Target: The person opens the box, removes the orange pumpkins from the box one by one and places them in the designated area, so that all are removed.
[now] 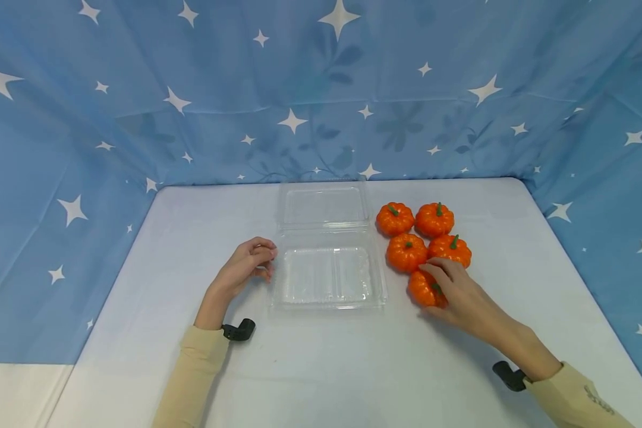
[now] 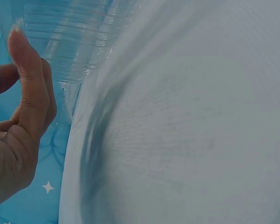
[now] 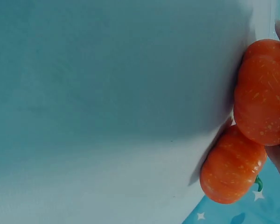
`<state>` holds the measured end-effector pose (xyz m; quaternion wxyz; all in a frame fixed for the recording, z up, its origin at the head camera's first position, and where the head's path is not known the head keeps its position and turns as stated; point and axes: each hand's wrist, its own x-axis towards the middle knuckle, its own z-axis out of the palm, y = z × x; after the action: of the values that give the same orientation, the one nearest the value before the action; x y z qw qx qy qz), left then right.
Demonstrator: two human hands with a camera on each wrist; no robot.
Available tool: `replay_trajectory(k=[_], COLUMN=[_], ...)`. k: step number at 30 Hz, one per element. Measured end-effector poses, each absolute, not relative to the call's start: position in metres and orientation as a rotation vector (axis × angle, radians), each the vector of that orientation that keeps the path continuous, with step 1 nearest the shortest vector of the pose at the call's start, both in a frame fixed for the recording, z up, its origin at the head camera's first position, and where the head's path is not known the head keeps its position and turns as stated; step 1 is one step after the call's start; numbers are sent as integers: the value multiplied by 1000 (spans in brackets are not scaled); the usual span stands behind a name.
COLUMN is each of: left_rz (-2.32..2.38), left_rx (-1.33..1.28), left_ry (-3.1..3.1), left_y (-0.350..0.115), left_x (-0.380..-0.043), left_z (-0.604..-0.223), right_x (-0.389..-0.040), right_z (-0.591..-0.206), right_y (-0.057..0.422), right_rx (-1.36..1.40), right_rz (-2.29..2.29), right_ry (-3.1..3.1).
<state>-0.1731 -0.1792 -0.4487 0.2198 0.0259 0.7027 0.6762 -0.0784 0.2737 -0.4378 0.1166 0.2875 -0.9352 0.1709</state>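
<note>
A clear plastic clamshell container (image 1: pixel 326 303) lies unfolded on the table, its lid (image 1: pixel 323 205) laid back behind the base. My left hand (image 1: pixel 248 264) is at the left edge of the base, with thumb and fingers pinching the rim; the left wrist view shows them overlapping the clear edge. To the right, my right hand (image 1: pixel 455 294) grips the nearest small orange pumpkin (image 1: pixel 422 289), thumb on the near side and fingers over the far side. This pumpkin (image 3: pixel 263 95) fills the edge of the right wrist view, where most of the hand is out of frame.
Several more small pumpkins (image 1: pixel 406 252) with green stems cluster just beyond the held one, right of the container. A white cloth covers the table (image 1: pixel 321 368). Blue star-patterned curtain (image 1: pixel 219 89) hangs behind and along both sides.
</note>
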Motion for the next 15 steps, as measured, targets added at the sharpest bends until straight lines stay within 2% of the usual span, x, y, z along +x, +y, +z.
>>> replay_trajectory(k=[8,15], left_rz=[1789,1389], left_rx=[61,191], left_ry=[2044,2528], left_y=[-179,-178], left_x=[-174,-170], left_z=[-450,-439], right_x=[-79,-84], right_z=[-439,-430], right_y=[279,276], right_rx=[820,817], right_rz=[527,605], right_ry=[-2782,-2724])
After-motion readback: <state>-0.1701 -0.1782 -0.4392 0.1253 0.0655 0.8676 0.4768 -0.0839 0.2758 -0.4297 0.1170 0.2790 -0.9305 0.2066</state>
